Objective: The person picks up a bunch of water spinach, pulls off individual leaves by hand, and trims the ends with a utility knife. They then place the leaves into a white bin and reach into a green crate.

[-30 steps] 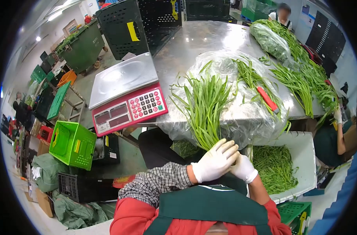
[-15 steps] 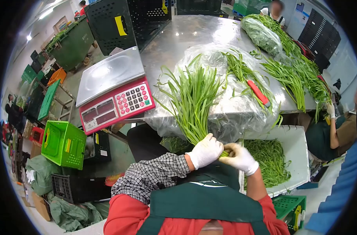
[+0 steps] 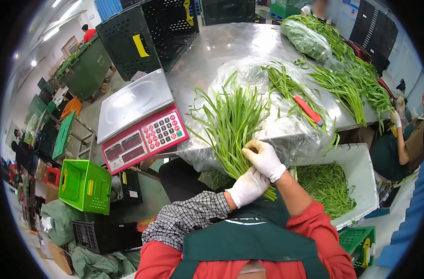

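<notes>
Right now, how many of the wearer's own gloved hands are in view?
2: the left hand grips the bunch of greens near its stem ends; the right hand is just above it in the picture, fingers at the stalks. Neither is hidden.

The worktop (image 3: pixel 212 39) is smooth metal with a bright sheen; the plastic film (image 3: pixel 298 149) is clear, thin, crinkled and glossy. The scale pan (image 3: pixel 137 104) looks like polished metal, the red scale housing (image 3: pixel 138 126) smooth plastic. The bundled greens (image 3: pixel 235 121) have smooth leaves with a soft sheen. The white gloves (image 3: pixel 269 161) look thin and matt, while the checked sleeve (image 3: pixel 188 216) and dark apron (image 3: pixel 249 244) are matt cloth. The bright green crate (image 3: pixel 99 193) is glossy plastic.
</notes>
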### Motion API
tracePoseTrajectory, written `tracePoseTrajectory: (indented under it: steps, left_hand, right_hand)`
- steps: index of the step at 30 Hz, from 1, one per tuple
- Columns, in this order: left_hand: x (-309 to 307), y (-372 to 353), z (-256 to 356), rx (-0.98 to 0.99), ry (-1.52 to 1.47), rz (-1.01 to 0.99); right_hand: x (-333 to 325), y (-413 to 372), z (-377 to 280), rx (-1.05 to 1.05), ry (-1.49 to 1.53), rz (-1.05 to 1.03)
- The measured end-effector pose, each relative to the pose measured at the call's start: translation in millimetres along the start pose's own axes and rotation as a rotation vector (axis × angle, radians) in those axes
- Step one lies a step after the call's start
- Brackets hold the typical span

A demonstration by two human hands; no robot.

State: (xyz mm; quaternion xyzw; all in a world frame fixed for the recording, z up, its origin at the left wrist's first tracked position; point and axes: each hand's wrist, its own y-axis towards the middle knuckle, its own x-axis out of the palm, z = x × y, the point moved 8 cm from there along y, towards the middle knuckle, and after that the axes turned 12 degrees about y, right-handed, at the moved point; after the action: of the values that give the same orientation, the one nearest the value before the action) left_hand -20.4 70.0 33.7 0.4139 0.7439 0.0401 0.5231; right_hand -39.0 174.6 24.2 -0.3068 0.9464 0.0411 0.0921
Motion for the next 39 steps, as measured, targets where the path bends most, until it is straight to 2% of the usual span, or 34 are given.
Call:
tracePoseTrajectory:
  steps: [4, 8, 11, 14, 17, 20, 21, 22, 24, 27, 28, 30, 32, 34, 35, 38, 39]
  left_hand:
    - [5, -5, -2, -0.011, -0.059, -0.006]
    - [3, 0, -5, -0.049, 0.015, -0.013]
    - [0, 3, -9, -0.082, -0.07, 0.06]
    - [8, 0, -6, -0.047, -0.121, 0.033]
    - [23, -3, 0, -0.004, -0.064, -0.148]
    - [17, 0, 5, 0.014, -0.159, -0.151]
    - [17, 1, 7, 0.008, -0.175, -0.151]
    - [17, 2, 6, 0.018, -0.161, -0.146]
    - [14, 3, 9, 0.028, -0.148, -0.143]
    - [11, 3, 8, 0.031, -0.165, -0.118]
    - [10, 3, 7, 0.03, -0.174, -0.112]
    - [9, 3, 7, 0.039, -0.143, -0.104]
    - [7, 1, 8, 0.027, -0.135, -0.073]
    - [10, -1, 6, -0.034, -0.12, -0.017]
    - [12, -5, 4, -0.036, -0.288, 0.125]
    - [24, -11, 10, -0.057, -0.225, -0.099]
    - [26, -11, 11, -0.074, -0.245, -0.04]
  right_hand:
    - [-6, -5, 14, 0.084, 0.196, 0.062]
    - [0, -7, 15, 0.109, 0.422, 0.138]
    - [-1, -6, 13, 0.122, 0.494, 0.188]
    - [-3, -6, 17, 0.104, 0.548, 0.227]
    - [-5, -4, 26, 0.046, 0.615, 0.265]
    - [-32, 0, 26, 0.075, 0.771, 0.418]
    - [-48, 1, 25, -0.038, 0.796, 0.483]
    - [-67, 1, 22, -0.166, 0.979, 0.507]
    - [-94, 1, 2, -0.287, 1.334, 0.395]
    - [-87, -6, -23, -0.232, 0.922, 0.425]
    - [-70, -6, -26, -0.234, 0.712, 0.256]
    - [-38, -6, -24, -0.174, 0.509, 0.133]
    - [-24, -9, -42, -0.51, 0.02, 0.147]
    - [-10, -14, -63, -0.701, -0.301, 0.122]
    - [-5, -13, -65, -0.696, -0.362, 0.062]
    - [5, -12, -63, -0.697, -0.503, 0.026]
    - [6, -14, -65, -0.719, -0.547, 0.013]
